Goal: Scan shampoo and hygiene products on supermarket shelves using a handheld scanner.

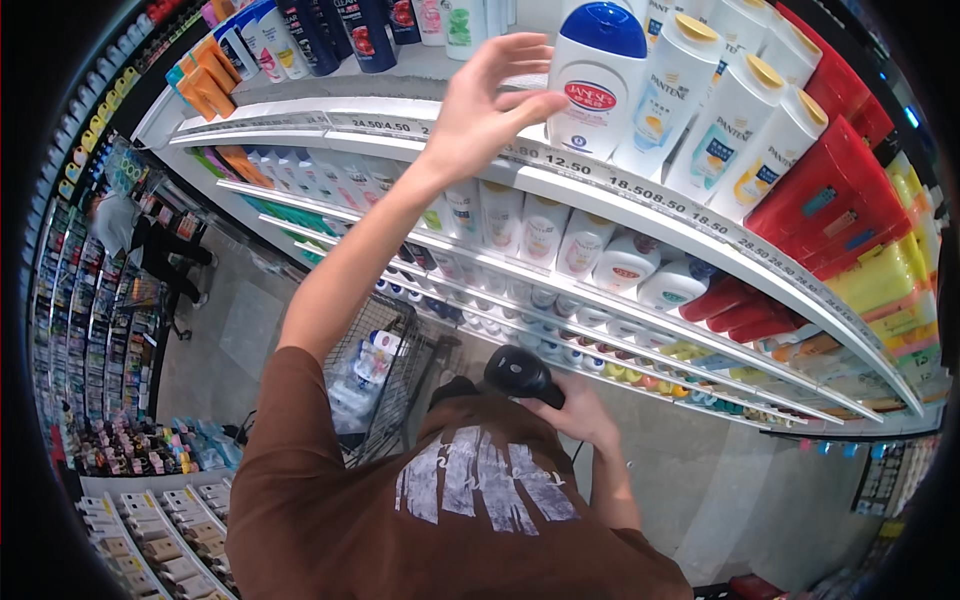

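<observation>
My left hand (495,105) reaches up to the top shelf, beside a white shampoo bottle (596,90) with a blue cap. The thumb overlaps the bottle's left front edge and the fingers are spread at its side; whether they grip it is hidden. The bottle stands upright at the shelf's front, left of several white Pantene bottles (667,97) with gold caps. Low in front of my body, my right hand (581,412) is wrapped around the handle of a black handheld barcode scanner (517,371). The scanner's head points to the left.
A wire shopping cart (409,345) with plastic-wrapped bottles (367,375) stands to my left. White shelf edges (420,236) curve ahead, with rows of bottles below. Red packs (832,202) fill the top shelf's right. A person (142,232) is in the aisle at far left.
</observation>
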`<state>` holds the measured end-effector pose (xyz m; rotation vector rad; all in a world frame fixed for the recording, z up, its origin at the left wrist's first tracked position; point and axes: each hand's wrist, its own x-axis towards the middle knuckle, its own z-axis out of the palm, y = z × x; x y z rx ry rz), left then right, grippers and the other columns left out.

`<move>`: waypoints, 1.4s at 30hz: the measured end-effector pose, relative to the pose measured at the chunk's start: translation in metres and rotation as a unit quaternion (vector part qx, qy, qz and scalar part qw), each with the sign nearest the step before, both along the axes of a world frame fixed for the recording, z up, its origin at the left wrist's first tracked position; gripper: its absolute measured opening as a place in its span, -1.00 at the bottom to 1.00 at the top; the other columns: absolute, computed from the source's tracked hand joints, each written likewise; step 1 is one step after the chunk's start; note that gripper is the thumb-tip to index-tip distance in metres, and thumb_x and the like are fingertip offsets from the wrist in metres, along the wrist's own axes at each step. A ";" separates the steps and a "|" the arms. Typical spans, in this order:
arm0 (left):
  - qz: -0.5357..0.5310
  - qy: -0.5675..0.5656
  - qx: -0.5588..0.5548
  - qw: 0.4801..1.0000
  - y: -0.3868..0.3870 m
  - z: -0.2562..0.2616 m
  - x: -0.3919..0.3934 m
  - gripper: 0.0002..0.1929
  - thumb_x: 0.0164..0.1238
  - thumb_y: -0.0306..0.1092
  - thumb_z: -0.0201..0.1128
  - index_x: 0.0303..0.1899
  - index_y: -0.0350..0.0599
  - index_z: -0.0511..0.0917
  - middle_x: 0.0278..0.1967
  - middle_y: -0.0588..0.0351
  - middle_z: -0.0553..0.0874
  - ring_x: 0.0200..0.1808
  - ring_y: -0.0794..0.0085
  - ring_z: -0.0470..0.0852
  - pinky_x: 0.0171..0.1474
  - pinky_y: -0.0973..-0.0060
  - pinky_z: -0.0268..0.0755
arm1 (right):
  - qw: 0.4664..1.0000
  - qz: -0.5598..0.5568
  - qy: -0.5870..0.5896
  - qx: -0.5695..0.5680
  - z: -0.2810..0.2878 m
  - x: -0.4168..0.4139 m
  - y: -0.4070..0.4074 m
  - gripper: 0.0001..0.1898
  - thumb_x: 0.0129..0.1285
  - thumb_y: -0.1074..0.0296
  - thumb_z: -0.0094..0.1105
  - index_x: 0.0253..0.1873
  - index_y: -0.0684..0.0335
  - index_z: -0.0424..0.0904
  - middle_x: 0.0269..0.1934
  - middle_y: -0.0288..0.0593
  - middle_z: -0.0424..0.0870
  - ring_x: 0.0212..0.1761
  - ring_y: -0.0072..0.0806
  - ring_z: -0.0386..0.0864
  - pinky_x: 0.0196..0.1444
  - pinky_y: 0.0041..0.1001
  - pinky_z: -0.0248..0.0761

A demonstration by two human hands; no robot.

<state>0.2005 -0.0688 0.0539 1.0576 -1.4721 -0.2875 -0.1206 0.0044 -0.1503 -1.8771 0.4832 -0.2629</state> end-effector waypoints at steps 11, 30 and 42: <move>0.328 0.375 0.183 0.848 0.219 -0.301 0.078 -0.57 0.76 -0.02 0.06 -0.42 0.05 0.36 -0.61 0.45 0.30 -0.63 0.76 0.20 -0.60 0.61 -0.04 | 0.986 0.134 0.086 0.048 -0.005 0.081 0.012 -0.55 0.39 0.03 0.38 0.12 0.33 0.66 -0.34 0.16 0.74 -0.29 0.05 0.73 -0.15 -0.17 0.55; 0.577 0.402 0.484 0.521 0.509 -0.716 0.123 -0.56 0.50 -0.01 0.31 0.02 -0.29 0.64 -0.17 -0.10 0.82 -0.08 0.13 0.81 0.02 0.20 0.63 | 0.909 0.320 0.256 0.075 -0.089 0.332 0.170 -0.61 0.40 0.10 0.42 -0.04 0.36 0.59 -0.48 0.16 0.62 -0.39 0.13 0.66 -0.27 -0.16 0.49; 0.435 0.388 0.595 0.553 0.389 -0.847 0.240 0.00 0.22 0.03 0.54 0.47 -0.47 0.17 0.49 -0.47 0.30 0.47 -0.19 0.43 0.44 0.11 0.40 | 0.859 0.140 0.490 0.046 -0.142 0.365 0.195 -0.63 0.44 0.08 0.39 -0.07 0.34 0.56 -0.54 0.05 0.61 -0.48 -0.14 0.70 -0.35 -0.21 0.49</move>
